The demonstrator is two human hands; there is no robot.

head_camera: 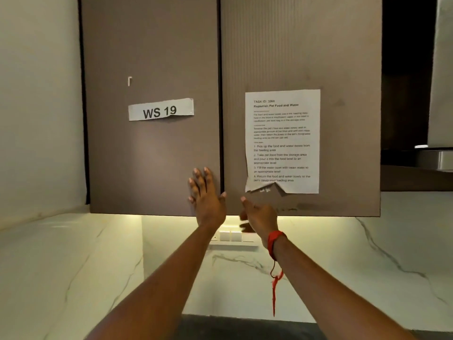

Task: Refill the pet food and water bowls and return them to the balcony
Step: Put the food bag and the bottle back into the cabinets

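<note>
Left hand, fingers straight, is pressing flat on the left brown matte cabinet door, probably steadying it. Right hand is reaching under the right brown cabinet door, likely to open it; I cannot tell its grip.

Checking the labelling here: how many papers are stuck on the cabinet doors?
2. A strip reading WS 19 on the left door, a printed sheet on the right door. None seems hidden.

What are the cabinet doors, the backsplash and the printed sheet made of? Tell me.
Cabinet doors: likely matte brown laminate or painted board; flat, no shine.
Backsplash: white marble or marble-look slab, with grey veins and a light sheen.
Task sheet: thin printed paper, bottom edge torn.
</note>
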